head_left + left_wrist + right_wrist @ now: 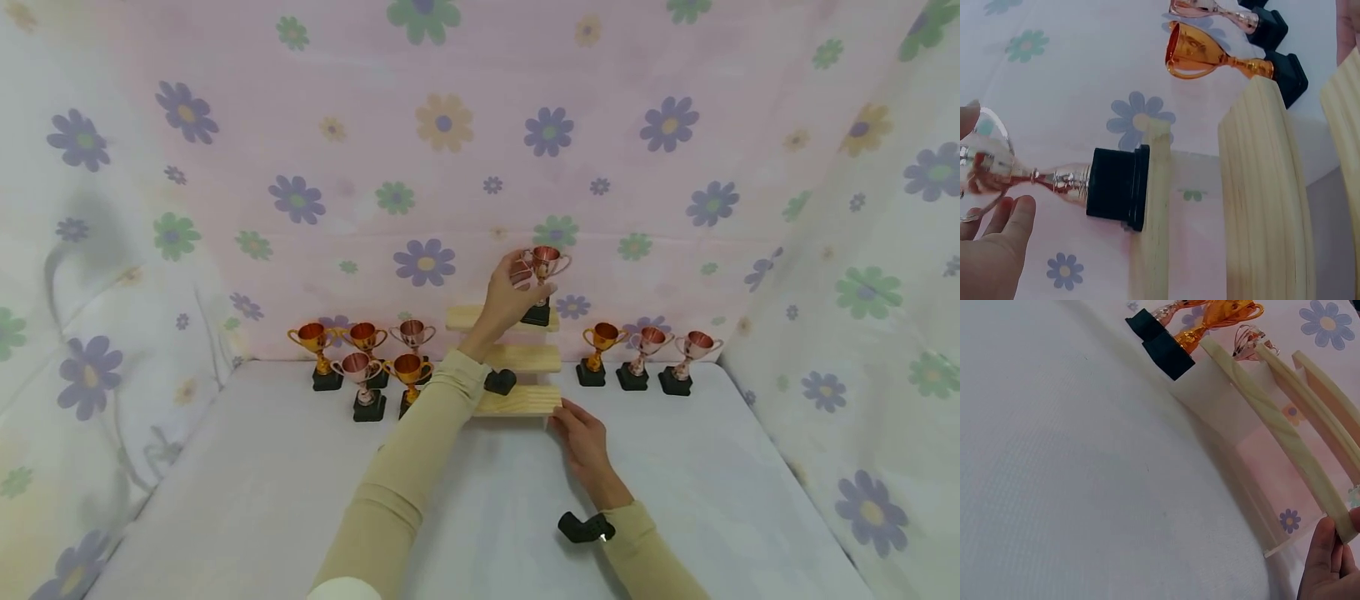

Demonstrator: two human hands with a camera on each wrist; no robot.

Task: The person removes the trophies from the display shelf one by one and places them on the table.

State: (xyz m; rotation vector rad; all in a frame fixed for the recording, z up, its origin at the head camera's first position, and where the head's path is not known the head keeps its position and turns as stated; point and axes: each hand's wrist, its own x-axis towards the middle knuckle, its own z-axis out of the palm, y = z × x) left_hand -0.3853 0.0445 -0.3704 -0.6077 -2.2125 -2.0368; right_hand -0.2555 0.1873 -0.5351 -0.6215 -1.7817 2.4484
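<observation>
My left hand (512,292) holds a rose-gold trophy cup (546,263) by its cup, thumb in front and fingers behind. The trophy stands upright, its black base (1119,189) right at the top board (1159,219), near that board's right end. The three-tier wooden display stand (517,402) has pale boards as steps on clear side panels. Low at its front right corner, my right hand (583,442) grips the end of the bottom board (1291,440), with thumb and fingers around the edge.
Left of the stand are several gold and rose-gold trophies (326,379) on black bases, some partly behind the left forearm. On the right, a gold trophy (592,372) and two rose-gold ones (633,375) stand in a row. A flowered cloth backdrop (450,192) rises behind the white tabletop (277,492).
</observation>
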